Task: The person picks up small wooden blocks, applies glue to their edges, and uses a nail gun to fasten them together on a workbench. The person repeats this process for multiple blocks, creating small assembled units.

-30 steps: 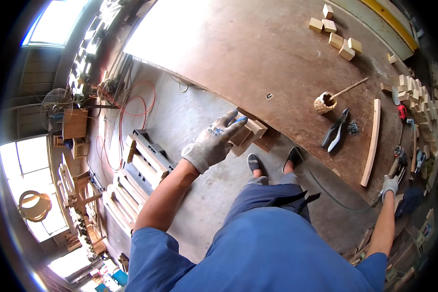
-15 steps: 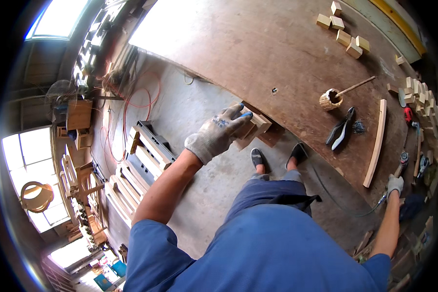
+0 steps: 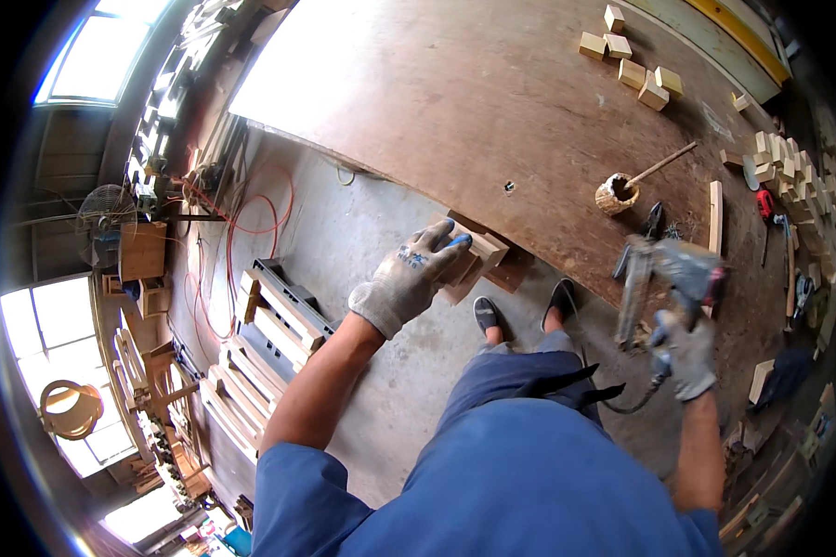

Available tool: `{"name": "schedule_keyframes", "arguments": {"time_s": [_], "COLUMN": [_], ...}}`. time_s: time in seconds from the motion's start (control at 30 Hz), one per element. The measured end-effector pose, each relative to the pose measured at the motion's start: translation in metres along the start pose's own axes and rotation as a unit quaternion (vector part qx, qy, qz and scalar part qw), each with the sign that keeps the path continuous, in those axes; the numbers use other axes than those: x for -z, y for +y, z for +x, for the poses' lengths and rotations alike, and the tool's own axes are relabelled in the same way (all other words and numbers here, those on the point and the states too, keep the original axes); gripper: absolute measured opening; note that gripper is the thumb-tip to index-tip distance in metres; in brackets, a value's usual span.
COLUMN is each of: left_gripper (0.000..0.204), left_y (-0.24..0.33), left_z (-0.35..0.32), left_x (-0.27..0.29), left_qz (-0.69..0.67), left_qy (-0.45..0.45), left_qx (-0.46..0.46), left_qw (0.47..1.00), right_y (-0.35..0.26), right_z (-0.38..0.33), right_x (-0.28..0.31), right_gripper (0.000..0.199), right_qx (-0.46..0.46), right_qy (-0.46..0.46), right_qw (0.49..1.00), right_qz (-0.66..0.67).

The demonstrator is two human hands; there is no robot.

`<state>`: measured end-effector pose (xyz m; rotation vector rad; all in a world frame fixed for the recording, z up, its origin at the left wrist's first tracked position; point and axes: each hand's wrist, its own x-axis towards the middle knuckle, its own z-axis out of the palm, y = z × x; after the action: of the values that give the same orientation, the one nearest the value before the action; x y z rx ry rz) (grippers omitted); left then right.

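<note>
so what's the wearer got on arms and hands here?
Both hands wear grey knit work gloves: the left hand has a glove with blue-dipped fingertips and a small dark mark on its back, with a ribbed cuff at the wrist. The right hand has a matching grey glove. Forearms are bare; short blue sleeves end above the elbows.

The one view sits on my head, the left of a side-by-side pair, and looks steeply down past my blue-clad chest to my feet on the concrete floor [image 3: 362,241]. Its wide fisheye bends the brown counter [image 3: 492,102] edge and pushes the windows out to the left rim. My forearms rise from the lower edge, close to the lens.
</note>
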<state>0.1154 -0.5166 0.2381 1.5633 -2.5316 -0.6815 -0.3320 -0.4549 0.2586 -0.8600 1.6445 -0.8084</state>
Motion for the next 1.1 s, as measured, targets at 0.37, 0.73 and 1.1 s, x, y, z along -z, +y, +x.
{"name": "schedule_keyframes", "arguments": {"time_s": [0.37, 0.73, 1.1], "left_gripper": [0.056, 0.052, 0.051], "left_y": [0.004, 0.007, 0.007], "left_z": [0.001, 0.002, 0.001], "left_x": [0.004, 0.005, 0.006], "left_qz": [0.014, 0.008, -0.009], "left_qy": [-0.002, -0.006, -0.01], "left_qx": [-0.003, 0.01, 0.025], "left_qw": [1.0, 1.0, 1.0], "right_y": [0.019, 0.016, 0.003], "right_z": [-0.005, -0.013, -0.01], "right_x": [-0.09, -0.123, -0.135], "right_gripper": [0.036, 0.024, 0.025], "right_qx": [0.188, 0.267, 0.278], "right_qy": [-0.21, -0.197, -0.206], "right_qw": [0.947, 0.92, 0.917], "right_qz": [-0.153, -0.209, -0.198]}}
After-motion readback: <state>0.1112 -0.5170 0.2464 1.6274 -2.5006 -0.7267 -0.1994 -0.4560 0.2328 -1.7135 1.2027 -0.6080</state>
